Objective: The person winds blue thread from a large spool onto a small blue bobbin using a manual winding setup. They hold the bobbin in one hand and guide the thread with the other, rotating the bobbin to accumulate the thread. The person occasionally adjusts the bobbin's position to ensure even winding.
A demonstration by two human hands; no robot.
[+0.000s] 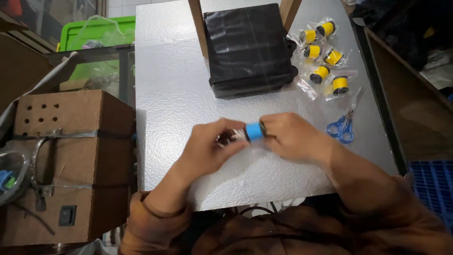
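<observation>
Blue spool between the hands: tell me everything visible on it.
The blue spool is a small cylinder lying sideways above the white table. The left hand and right hand pinch it from either side. Crinkled clear wrap with something dark shows at its left end. Its right end is hidden by fingers.

Over the white counter [170, 71], the left hand [207, 146] and right hand [292, 137] meet, both pinching a small blue spool [254, 131]. Blue-handled scissors [343, 125] lie just right of them; yellow spools in clear bags [323, 56] sit beside a black box [247, 49].
</observation>
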